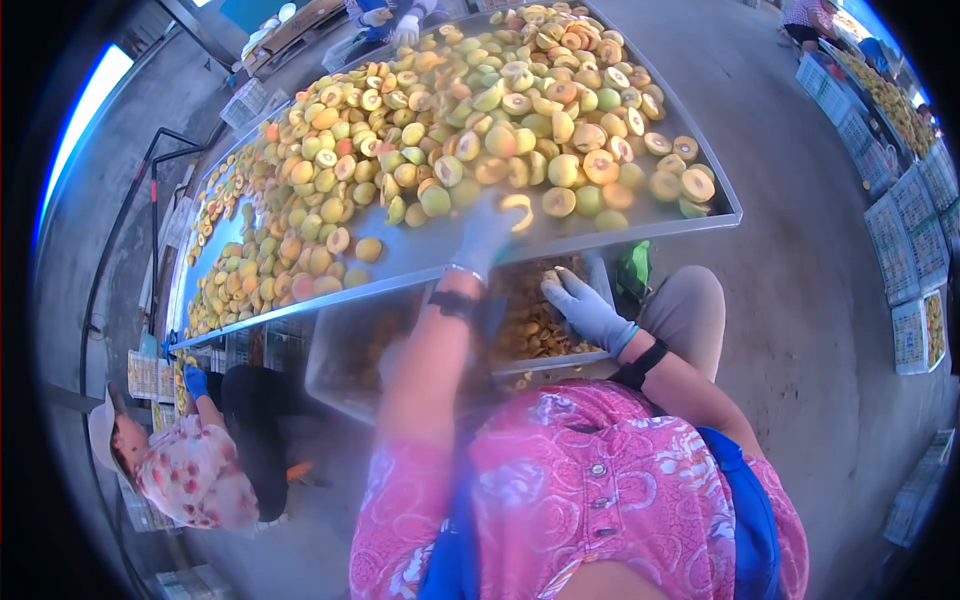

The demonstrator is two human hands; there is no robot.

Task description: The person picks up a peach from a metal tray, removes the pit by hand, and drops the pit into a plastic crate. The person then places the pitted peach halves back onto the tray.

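Observation:
My left hand (485, 238), in a pale glove and smeared by motion, is over the near edge of a metal table (660, 235) heaped with halved yellow peaches. Its fingertips overlap a peach half (518, 212) in this view. Lower down, my right hand (592, 310), also gloved, is closed above a bin (335, 350) of brown peach stones (535, 320). A small tan piece shows at its fingertips, but I cannot tell what it is. Green and yellow peach halves (500, 140) cover most of the tabletop, many with the cut face up.
At the left, a person (190, 460) with a blue glove sits beside crates of fruit. Across the table are another person's gloved hands (405, 30). White crates (905, 245) line the right side near a second fruit-laden table (885, 95). A green bag (633, 268) lies beside my knee.

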